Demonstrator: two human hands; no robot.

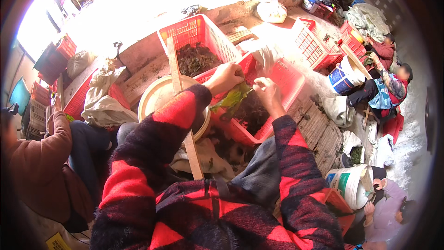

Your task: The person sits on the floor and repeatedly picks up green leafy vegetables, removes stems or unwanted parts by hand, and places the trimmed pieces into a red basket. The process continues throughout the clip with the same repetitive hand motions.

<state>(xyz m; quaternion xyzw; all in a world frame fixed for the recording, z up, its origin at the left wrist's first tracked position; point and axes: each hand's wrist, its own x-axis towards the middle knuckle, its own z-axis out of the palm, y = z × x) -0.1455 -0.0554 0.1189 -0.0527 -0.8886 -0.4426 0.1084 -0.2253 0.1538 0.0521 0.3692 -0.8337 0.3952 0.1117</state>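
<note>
A limp, translucent green leaf, like a seaweed blade (234, 98), hangs between my hands over a red plastic crate (291, 80). My left hand (226, 78) is closed on its upper part. The fingertips of my right hand (267, 93) pinch a pale thin end at its right side. Under them in the crate lies a dark heap of leafy matter (252, 114). Left of the crate, a wooden board (193, 152) lies across a round cream bucket (149, 99), partly hidden by my left forearm.
Behind the bucket stands another red crate (222, 40) with brown leafy matter (197, 59). A person in a brown sleeve (41, 152) sits close on my left. Several people sit to the right near white buckets (350, 180). Wooden slats (317, 128) lie right of the crate.
</note>
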